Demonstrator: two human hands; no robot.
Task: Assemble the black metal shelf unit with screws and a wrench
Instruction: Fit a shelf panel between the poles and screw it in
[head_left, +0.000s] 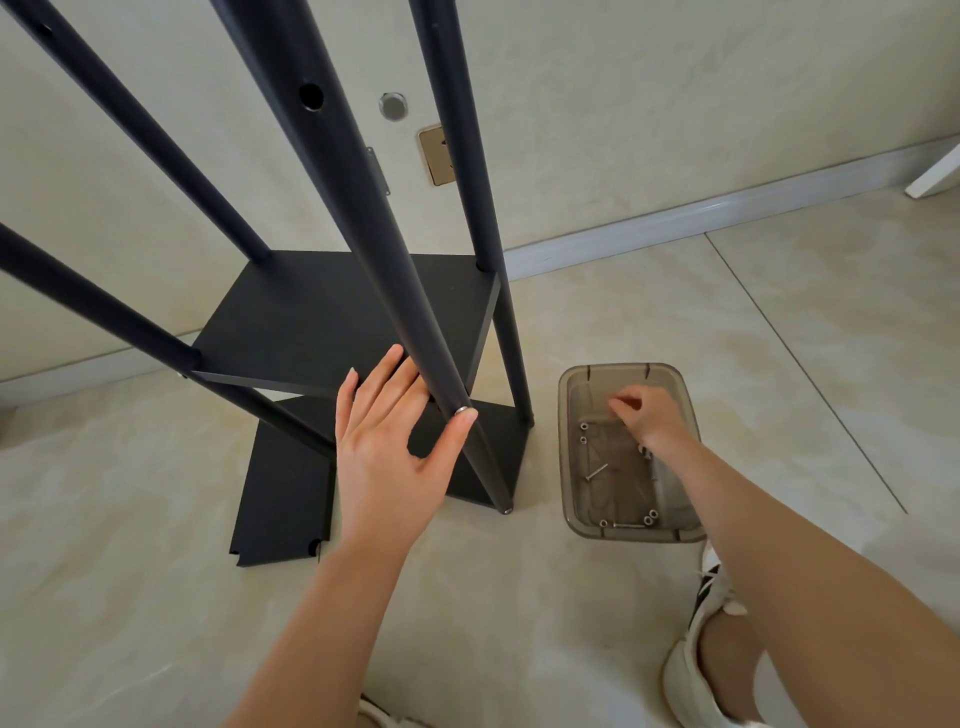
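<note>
The black metal shelf unit (332, 322) stands upright on the tiled floor (571, 597) close to a pale wall (623, 104), with 4 black round posts (363, 208) rising past the camera and 1 fitted shelf panel low on the frame. The nearest post shows an open screw hole (311, 96) high up. A loose black panel (283, 499) lies flat on the floor under and in front of the unit, with notched corners at its near edge. The left hand (387, 447) is spread wide with straight fingers, the thumb tip pressing a silver screw head (460, 411) seated in the nearest post, and the fingers reach behind that post toward the shelf edge. The right hand (647, 415) reaches into a translucent grey plastic tray (576, 499) just beside the unit's right foot; its fingers are curled and bunched together, but whether they pinch anything cannot be told. Inside the tray lie several silver screws (596, 472) and small nuts or washers (583, 426), scattered apart. A white-and-black shoe (701, 660) sits at the lower right. No wrench can be identified in the view.
</note>
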